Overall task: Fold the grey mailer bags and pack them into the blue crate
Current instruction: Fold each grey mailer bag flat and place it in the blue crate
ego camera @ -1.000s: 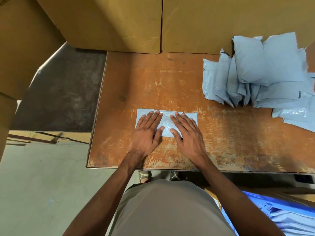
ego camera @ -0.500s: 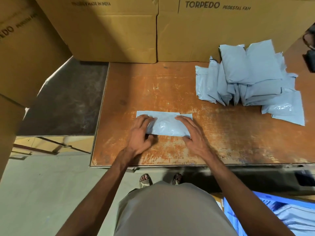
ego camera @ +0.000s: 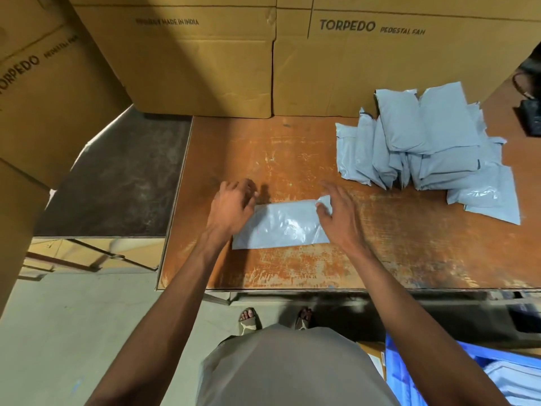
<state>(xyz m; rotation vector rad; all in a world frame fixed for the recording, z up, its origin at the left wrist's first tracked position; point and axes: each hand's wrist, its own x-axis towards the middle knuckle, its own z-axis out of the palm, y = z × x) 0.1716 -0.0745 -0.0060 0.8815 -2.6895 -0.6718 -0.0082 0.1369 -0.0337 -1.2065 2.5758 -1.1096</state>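
Cardboard box (ego camera: 380,68) print: "TORPEDO PEDESTAL FAN"; neighbour box (ego camera: 181,63): "MADE IN INDIA".

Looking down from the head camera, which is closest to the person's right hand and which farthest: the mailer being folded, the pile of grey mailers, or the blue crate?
From the right hand:
1. Mailer being folded: directly under its fingers, which pinch the right end.
2. Pile of grey mailers: on the table, up and to the right.
3. Blue crate: below the table edge, bottom right, beside the person.
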